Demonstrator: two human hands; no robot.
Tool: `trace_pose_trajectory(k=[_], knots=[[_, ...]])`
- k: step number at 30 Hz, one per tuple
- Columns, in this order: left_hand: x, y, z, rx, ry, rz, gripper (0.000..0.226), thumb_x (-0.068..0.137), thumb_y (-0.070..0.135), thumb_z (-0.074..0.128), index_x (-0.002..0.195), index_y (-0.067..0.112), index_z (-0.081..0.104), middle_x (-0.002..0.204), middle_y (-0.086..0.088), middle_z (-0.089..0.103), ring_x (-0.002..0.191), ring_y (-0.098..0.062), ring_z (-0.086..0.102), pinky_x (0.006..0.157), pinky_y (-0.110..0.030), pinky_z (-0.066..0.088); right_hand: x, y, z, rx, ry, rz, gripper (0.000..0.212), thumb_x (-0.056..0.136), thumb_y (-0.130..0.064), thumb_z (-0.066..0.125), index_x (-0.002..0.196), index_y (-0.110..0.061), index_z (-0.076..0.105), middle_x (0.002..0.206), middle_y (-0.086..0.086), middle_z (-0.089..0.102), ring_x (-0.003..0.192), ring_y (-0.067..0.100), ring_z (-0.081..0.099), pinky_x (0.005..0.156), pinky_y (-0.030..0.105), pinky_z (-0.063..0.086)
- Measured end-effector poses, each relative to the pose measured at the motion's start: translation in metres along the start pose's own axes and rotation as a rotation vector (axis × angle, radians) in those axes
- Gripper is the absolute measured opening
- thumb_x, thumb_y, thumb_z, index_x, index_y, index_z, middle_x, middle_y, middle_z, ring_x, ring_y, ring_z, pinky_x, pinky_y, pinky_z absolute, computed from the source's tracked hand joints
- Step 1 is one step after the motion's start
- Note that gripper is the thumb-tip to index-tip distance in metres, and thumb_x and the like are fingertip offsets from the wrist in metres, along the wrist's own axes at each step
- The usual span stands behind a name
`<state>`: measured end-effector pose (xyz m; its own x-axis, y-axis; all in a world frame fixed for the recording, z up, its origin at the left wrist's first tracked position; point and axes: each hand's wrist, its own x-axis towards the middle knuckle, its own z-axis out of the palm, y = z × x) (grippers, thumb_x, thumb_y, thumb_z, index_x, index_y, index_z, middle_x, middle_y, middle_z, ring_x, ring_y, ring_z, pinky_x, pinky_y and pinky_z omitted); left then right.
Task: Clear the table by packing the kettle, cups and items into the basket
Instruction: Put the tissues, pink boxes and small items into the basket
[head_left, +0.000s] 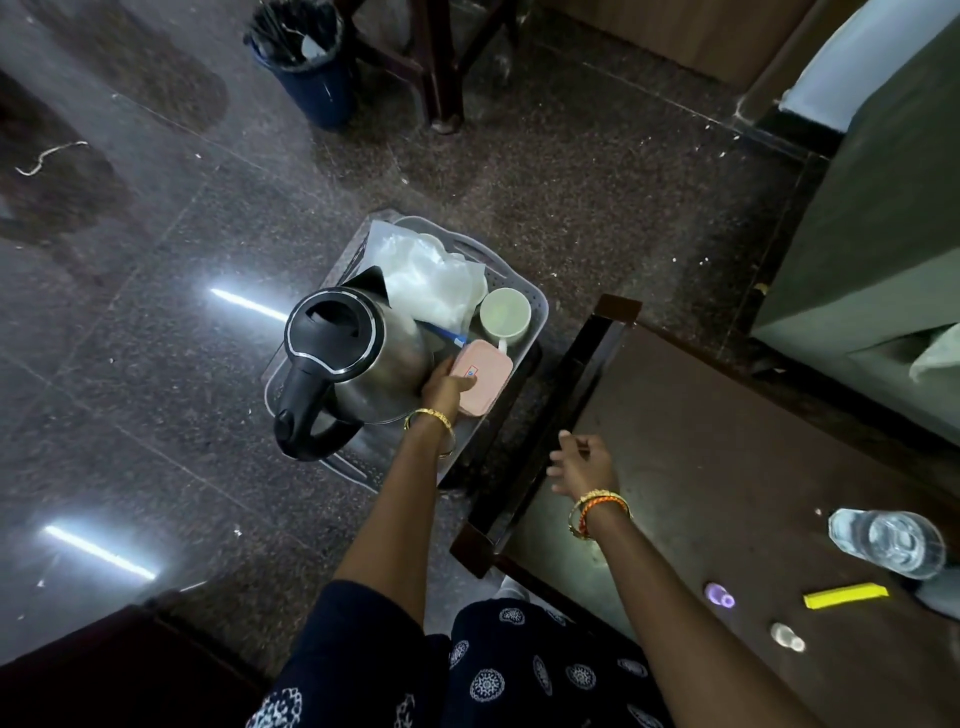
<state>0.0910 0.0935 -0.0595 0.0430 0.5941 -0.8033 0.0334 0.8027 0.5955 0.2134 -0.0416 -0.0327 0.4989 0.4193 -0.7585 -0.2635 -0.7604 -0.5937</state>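
Grey plastic, the basket (537, 306) sits on the dark speckled floor at the centre of the frame, its long axis running from lower left to upper right. I see the steel kettle (358, 358) filling its lower-left half, upright, black lid facing the camera, handle pointing to the lower left and spout to the upper right. Beyond the spout lies a crumpled clear plastic bag (428, 280), and to its right a pale cup (505, 313) stands mouth up in the basket's right corner, its handle pointing down the frame. A blue and white stick-like item (451, 339) lies between kettle and cup; I cannot tell what it is.

My left hand (445, 387) holds a pink box (480, 382) at its lower-left end, thumb on the lid, fingers hidden beneath. The box lies inside the basket just right of the kettle, its long axis running lower left to upper right.

My right hand (579, 462) hangs over the left edge of the brown table (701, 441), fingers loosely spread, holding nothing. On the table at lower right are a glass of water (891, 543), a yellow packet (844, 596) and two small bottles (719, 595).
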Motion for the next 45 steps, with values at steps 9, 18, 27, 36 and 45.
trace_pose_trajectory(k=[9,18,27,36,45], knots=[[-0.012,-0.019,0.021,-0.271,0.332,-0.004,0.049,0.080,0.011,0.072,0.118,-0.013,0.053,0.124,-0.025,0.061,0.100,-0.027,0.062,0.093,-0.045,0.053,0.001,0.009,-0.018,0.009,0.011,0.021,0.017,0.096,-0.024,0.048,0.080,-0.019,0.044,0.069,0.001,0.056,0.054,0.014,0.051,0.046,0.026,0.042],[-0.023,-0.004,0.013,-0.195,0.218,-0.045,0.054,0.082,0.010,0.069,0.128,-0.010,0.047,0.121,-0.019,0.060,0.084,-0.023,0.065,0.057,-0.023,0.057,0.003,0.007,-0.026,0.043,-0.011,-0.006,0.013,0.096,-0.021,0.049,0.089,-0.010,0.052,0.068,0.001,0.059,0.056,0.013,0.053,0.046,0.023,0.046],[-0.125,-0.077,0.102,0.480,0.352,0.480,0.018,0.083,0.011,0.061,0.098,0.002,0.062,0.100,-0.022,0.064,0.091,-0.032,0.061,0.085,-0.037,0.047,-0.001,0.036,-0.076,-0.100,0.190,-0.183,0.034,0.089,-0.021,0.056,0.056,-0.020,0.045,0.054,-0.001,0.050,0.052,0.015,0.047,0.048,0.025,0.033],[-0.152,-0.213,0.199,1.200,-0.396,0.278,0.024,0.078,0.012,0.064,0.101,0.008,0.071,0.106,-0.016,0.072,0.101,-0.031,0.065,0.088,-0.030,0.048,0.007,0.160,-0.230,-0.229,0.500,0.096,0.009,0.076,-0.005,0.066,0.084,-0.003,0.062,0.097,0.030,0.063,0.093,0.039,0.060,0.083,0.040,0.046],[-0.126,-0.284,0.264,1.570,-0.633,0.395,0.019,0.075,0.014,0.063,0.092,0.007,0.070,0.105,-0.017,0.065,0.103,-0.033,0.059,0.087,-0.033,0.043,0.052,0.257,-0.299,-0.652,0.342,0.077,0.027,0.082,-0.008,0.046,0.100,0.002,0.063,0.102,0.031,0.057,0.095,0.041,0.057,0.079,0.044,0.047]])
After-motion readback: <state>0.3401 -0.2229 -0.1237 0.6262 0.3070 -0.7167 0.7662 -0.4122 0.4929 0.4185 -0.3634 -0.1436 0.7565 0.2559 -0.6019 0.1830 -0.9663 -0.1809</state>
